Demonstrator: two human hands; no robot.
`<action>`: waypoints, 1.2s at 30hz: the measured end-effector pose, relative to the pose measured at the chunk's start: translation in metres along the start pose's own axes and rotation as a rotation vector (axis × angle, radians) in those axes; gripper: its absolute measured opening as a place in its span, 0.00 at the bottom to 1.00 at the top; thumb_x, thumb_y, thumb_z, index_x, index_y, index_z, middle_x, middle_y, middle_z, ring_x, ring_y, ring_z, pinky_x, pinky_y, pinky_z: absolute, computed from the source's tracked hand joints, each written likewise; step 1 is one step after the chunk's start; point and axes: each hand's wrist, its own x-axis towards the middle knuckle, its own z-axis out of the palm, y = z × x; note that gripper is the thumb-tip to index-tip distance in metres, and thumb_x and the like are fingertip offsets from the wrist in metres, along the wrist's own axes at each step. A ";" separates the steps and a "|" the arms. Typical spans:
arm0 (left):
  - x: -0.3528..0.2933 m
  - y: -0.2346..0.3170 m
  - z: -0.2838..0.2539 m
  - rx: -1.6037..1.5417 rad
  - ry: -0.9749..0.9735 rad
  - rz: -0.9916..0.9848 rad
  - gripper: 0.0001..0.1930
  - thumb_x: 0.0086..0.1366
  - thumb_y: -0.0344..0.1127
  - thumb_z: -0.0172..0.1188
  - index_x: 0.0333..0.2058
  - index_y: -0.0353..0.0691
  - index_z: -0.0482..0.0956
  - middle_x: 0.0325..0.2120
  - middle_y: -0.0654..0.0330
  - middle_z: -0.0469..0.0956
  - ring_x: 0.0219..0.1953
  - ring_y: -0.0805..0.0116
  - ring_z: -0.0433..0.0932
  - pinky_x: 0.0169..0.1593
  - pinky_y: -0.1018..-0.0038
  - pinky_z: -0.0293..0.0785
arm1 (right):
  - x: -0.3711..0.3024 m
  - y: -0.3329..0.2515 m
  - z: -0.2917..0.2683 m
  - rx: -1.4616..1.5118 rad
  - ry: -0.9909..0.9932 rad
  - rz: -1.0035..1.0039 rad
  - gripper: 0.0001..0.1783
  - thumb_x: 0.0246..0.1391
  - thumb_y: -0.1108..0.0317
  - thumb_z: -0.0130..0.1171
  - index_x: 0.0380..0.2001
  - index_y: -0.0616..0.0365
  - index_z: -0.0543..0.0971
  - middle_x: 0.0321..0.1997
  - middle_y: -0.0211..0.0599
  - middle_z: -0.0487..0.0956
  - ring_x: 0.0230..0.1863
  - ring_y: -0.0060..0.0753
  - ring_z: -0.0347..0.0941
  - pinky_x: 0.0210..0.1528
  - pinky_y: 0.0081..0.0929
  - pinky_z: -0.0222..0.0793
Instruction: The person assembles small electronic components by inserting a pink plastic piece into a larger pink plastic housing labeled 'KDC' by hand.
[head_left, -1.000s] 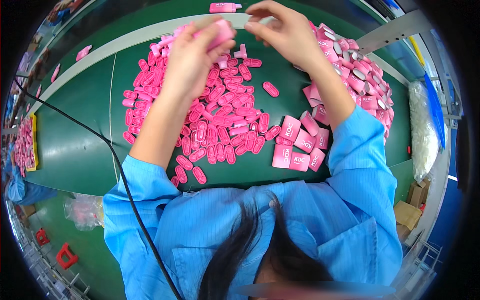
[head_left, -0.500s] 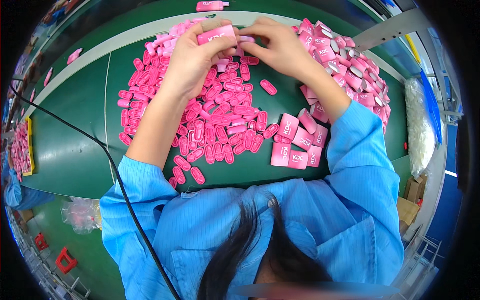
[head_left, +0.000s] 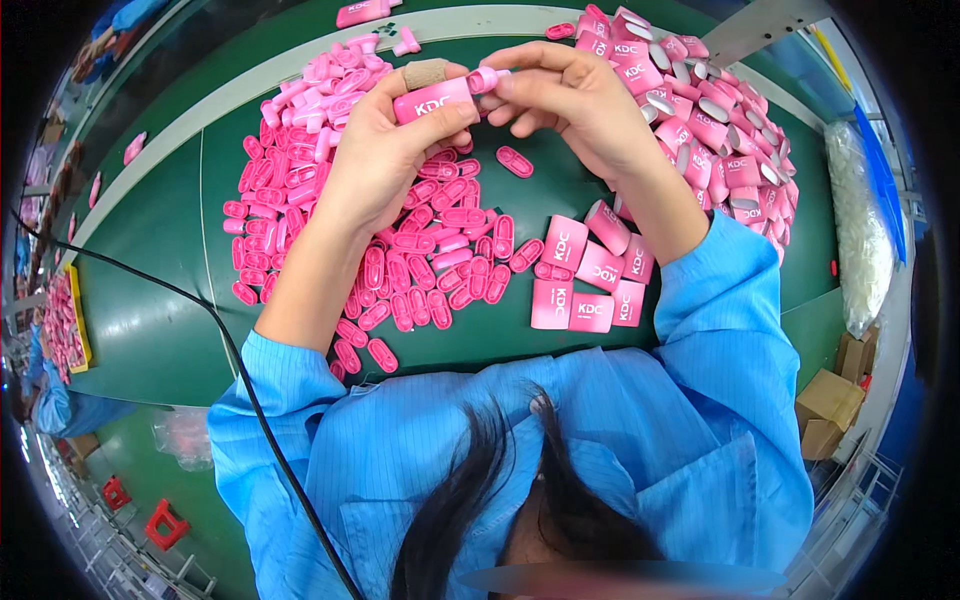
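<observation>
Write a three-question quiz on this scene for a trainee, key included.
1. Which hand holds the case?
2. True or false: the right hand is by the pink tip at the case's right end.
3. Choose: the large pile of cases lies mostly on the
a) person's left
b) floor
c) person's right

Key: 1. The left hand. 2. True. 3. c.

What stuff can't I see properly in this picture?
All in the head view:
- Back of the pink case: hidden by the left hand.
- Far end of the small pink tip: covered by fingers of the right hand.
- Some pink oval pieces: under the left forearm and other pieces.
- Each piece in the yellow-edged tray: too small.
</observation>
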 end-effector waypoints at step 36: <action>-0.006 -0.013 0.000 0.511 -0.019 0.252 0.15 0.49 0.26 0.61 0.37 0.34 0.70 0.31 0.62 0.72 0.35 0.75 0.72 0.40 0.78 0.70 | -0.008 0.007 0.000 -0.459 -0.009 -0.112 0.11 0.45 0.72 0.61 0.33 0.66 0.78 0.28 0.36 0.79 0.31 0.21 0.75 0.35 0.17 0.71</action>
